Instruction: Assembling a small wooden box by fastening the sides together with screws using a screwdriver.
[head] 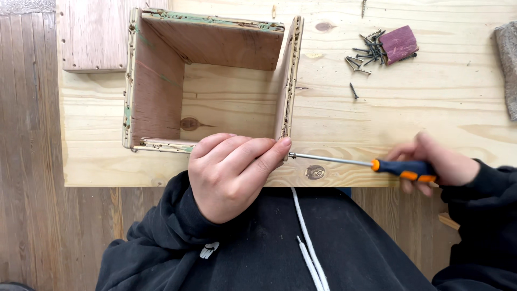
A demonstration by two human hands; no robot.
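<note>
An open box frame of worn plywood panels (156,81) stands on a pale wooden board (404,108). My left hand (231,172) rests on the frame's near panel at its right corner, fingers curled over the edge, fingertips by the screwdriver tip. My right hand (436,161) grips the orange and dark blue handle of a screwdriver (344,160). Its steel shaft lies level and points left into the outer face of the near right corner. Any screw at the tip is hidden by my fingers.
Several loose dark screws (363,56) lie at the back right beside a small purple-red block (399,43). A flat plywood piece (94,37) lies at the back left. A grey rough object (509,64) is at the right edge. Plank floor surrounds the board.
</note>
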